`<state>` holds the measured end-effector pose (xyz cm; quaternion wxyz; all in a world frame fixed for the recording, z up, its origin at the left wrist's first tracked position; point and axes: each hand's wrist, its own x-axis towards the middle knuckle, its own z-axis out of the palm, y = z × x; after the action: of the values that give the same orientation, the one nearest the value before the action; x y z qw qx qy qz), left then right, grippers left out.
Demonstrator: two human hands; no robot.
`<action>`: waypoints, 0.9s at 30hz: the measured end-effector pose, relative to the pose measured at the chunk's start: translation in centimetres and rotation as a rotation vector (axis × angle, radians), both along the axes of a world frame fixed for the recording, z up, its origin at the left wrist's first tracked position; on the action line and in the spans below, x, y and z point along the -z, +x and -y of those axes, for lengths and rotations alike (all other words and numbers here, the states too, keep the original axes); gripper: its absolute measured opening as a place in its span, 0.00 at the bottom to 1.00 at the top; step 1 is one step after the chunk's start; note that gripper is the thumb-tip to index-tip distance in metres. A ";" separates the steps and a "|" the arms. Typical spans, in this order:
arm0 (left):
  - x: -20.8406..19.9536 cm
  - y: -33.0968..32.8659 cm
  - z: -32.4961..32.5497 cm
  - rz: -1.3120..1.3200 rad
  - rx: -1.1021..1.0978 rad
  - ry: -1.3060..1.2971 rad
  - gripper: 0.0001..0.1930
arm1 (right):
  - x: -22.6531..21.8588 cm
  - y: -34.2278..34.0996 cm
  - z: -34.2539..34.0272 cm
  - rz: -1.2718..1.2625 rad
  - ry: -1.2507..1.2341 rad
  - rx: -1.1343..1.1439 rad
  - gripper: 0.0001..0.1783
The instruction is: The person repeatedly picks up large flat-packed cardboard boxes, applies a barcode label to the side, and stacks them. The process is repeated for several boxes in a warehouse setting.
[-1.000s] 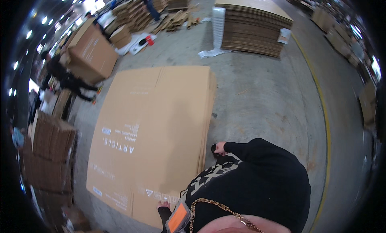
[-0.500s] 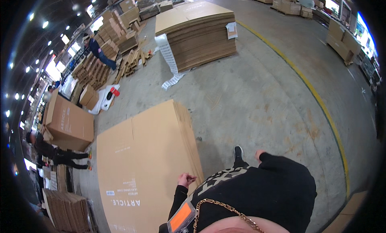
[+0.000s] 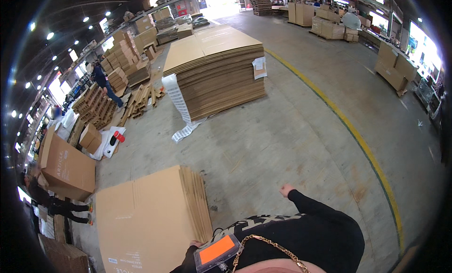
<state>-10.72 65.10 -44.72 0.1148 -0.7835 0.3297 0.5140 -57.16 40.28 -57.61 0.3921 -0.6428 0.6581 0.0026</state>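
Cardboard first, head view: low stack of flat brown corrugated sheets lies on the concrete floor, lower left of frame. My left hand shows only a sliver at the stack's near right corner, touching it; can't tell its grip. Right hand, centre-bottom, curled narrow, holding nothing, apart from the stack. Risk, imo: a one-handed pull could fan the sheets or skew the top ones off, since edges already look stepped.

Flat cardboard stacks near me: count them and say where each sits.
2. A low stack of flat cardboard lies on the floor by the left hand; a tall stack stands farther ahead. Distant ones may be hidden.
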 end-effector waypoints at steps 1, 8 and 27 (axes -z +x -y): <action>0.5 -0.6 2.2 -0.027 -0.014 -0.018 0.14 | -1.2 0.5 2.9 0.074 -0.074 0.041 0.17; 4.4 -0.6 15.7 -0.125 -0.027 -0.017 0.11 | -5.1 7.1 19.3 0.683 0.112 0.105 0.18; -4.0 -6.2 97.8 -0.594 -0.010 -0.811 0.12 | 5.4 -11.2 31.7 -0.145 0.547 0.441 0.21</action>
<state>-16.94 -32.73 -40.72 -0.3002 -0.5865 0.5175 0.5459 -68.36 8.59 -62.98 0.4932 -0.3547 0.7820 0.1394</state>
